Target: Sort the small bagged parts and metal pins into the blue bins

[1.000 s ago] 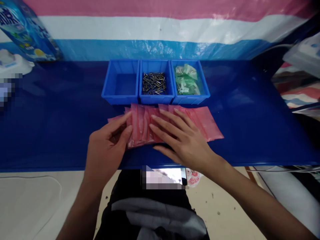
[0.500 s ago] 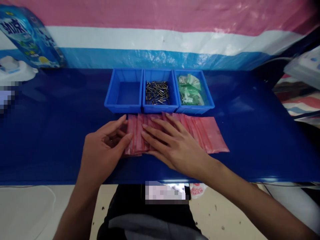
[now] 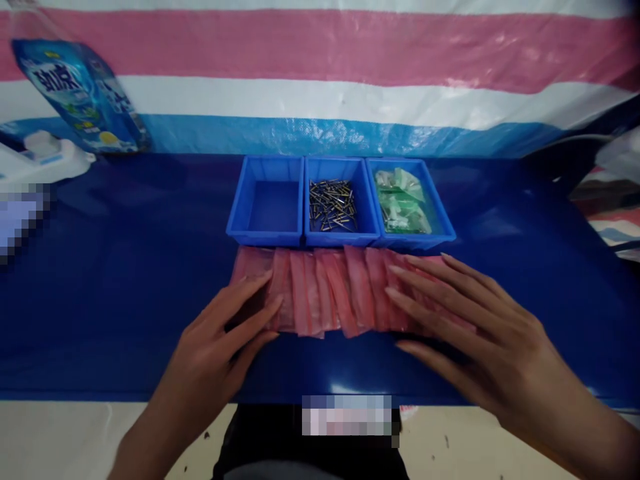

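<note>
Several pink plastic bags (image 3: 353, 290) lie overlapped in a row on the blue table, just in front of the blue bins. My left hand (image 3: 215, 340) rests at the row's left end, fingers apart, with fingertips touching the bags there. Over the right end of the row spreads my right hand (image 3: 480, 327), its fingers stretched out and lying on the bags. Part of that end is hidden under it. Neither hand grips anything.
Three joined bins stand behind the bags: a bare left bin (image 3: 273, 207), a middle bin of rivet-like metal pieces (image 3: 333, 205), and a right bin with green-and-clear packets (image 3: 404, 200). A blue detergent pouch (image 3: 80, 100) and a white object (image 3: 47, 157) are at the far left.
My right hand has slid from the middle to the right end of the row. My left hand has opened and lies flatter at the left end. The view has shifted.
</note>
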Demonstrator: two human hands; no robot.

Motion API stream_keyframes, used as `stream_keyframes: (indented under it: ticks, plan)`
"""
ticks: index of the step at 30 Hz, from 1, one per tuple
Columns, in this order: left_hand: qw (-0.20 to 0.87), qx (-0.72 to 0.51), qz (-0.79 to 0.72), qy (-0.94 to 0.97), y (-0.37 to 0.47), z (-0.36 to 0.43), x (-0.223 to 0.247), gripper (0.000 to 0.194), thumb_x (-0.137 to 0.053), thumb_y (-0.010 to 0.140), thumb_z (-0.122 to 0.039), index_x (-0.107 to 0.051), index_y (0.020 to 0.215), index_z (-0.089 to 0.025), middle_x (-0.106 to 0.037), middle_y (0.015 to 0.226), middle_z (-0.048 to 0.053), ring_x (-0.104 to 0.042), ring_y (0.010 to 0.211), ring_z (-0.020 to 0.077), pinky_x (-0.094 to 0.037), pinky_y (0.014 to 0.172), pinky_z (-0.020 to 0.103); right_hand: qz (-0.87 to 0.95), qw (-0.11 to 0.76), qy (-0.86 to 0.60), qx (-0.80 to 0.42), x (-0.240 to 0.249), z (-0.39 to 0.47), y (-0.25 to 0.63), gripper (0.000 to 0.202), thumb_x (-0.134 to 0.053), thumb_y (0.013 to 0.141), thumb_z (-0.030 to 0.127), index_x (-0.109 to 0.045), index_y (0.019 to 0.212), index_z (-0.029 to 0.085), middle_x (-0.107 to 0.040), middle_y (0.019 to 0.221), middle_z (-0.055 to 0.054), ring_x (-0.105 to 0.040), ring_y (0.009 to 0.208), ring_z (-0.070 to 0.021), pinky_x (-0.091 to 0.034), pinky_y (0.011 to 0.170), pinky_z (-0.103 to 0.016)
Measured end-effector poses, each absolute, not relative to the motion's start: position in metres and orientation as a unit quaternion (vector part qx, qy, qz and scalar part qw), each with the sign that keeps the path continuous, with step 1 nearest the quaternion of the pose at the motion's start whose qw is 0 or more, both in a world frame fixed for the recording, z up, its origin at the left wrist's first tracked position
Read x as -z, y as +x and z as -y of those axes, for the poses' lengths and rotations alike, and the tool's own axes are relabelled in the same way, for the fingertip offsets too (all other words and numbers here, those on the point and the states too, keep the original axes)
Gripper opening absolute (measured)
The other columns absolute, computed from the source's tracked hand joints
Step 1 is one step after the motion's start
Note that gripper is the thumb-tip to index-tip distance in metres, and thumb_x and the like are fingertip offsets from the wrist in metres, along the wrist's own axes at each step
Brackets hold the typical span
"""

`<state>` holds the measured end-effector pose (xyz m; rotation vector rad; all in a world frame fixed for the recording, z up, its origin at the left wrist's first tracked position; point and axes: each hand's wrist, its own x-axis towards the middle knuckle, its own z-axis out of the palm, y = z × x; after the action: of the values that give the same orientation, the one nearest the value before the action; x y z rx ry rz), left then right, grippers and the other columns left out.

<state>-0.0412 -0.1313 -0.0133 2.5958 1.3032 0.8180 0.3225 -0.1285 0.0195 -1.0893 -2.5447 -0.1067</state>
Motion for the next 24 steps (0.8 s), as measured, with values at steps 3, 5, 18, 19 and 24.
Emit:
stream_keyframes:
  ticks: [3, 5, 18, 19, 24]
  plan:
    - [0.057, -0.262, -0.423, 0.865, -0.041, 0.127, 0.011, 0.047, -0.071, 0.103, -0.015, -0.061, 0.148, -0.022, -0.058, 0.161, 0.012, -0.059, 0.150, 0.0251, -0.058, 0.125, 0.045, 0.904, 0.159, -0.397, 0.011, -0.003, 0.136, 0.335, 0.057, -0.060, 0.110, 0.032, -0.051, 0.164, 0.017, -0.053, 0.169, -0.014, -0.049, 0.161, -0.0361, -0.049, 0.128, -0.069]
    - [0.058, -0.241, -0.399, 0.883, -0.037, 0.125, 0.008, 0.053, -0.072, 0.103, -0.018, -0.057, 0.153, -0.021, -0.051, 0.168, 0.014, -0.049, 0.160, 0.0308, -0.055, 0.128, 0.053, 0.901, 0.165, -0.401, -0.002, 0.005, 0.139, 0.333, 0.058, -0.059, 0.109, 0.022, -0.048, 0.166, 0.014, -0.050, 0.171, -0.016, -0.044, 0.164, -0.0363, -0.048, 0.128, -0.070]
    - [-0.026, -0.269, -0.409, 0.872, -0.022, 0.124, 0.005, 0.053, -0.083, 0.096, -0.027, -0.064, 0.145, -0.016, -0.072, 0.141, 0.014, -0.058, 0.149, 0.0354, -0.058, 0.122, 0.057, 0.906, 0.170, -0.386, 0.019, 0.010, 0.131, 0.302, 0.057, -0.062, 0.105, 0.009, -0.052, 0.161, 0.011, -0.052, 0.169, -0.017, -0.051, 0.158, -0.0399, -0.050, 0.125, -0.073]
    - [-0.029, -0.268, -0.405, 0.874, -0.019, 0.124, 0.003, 0.056, -0.084, 0.096, -0.031, -0.063, 0.146, -0.016, -0.069, 0.146, 0.016, -0.056, 0.151, 0.0369, -0.057, 0.123, 0.059, 0.905, 0.175, -0.386, 0.028, 0.010, 0.130, 0.300, 0.054, -0.063, 0.106, 0.015, -0.054, 0.159, 0.011, -0.054, 0.167, -0.018, -0.054, 0.156, -0.0404, -0.052, 0.123, -0.072]
    - [-0.043, -0.251, -0.394, 0.883, 0.000, 0.119, 0.005, 0.040, -0.075, 0.102, -0.032, -0.068, 0.139, -0.019, -0.069, 0.150, 0.012, -0.062, 0.146, 0.0367, -0.064, 0.114, 0.056, 0.901, 0.196, -0.380, 0.066, 0.011, 0.122, 0.293, 0.048, -0.067, 0.107, 0.029, -0.062, 0.152, 0.013, -0.063, 0.159, -0.016, -0.065, 0.146, -0.0374, -0.060, 0.117, -0.067]
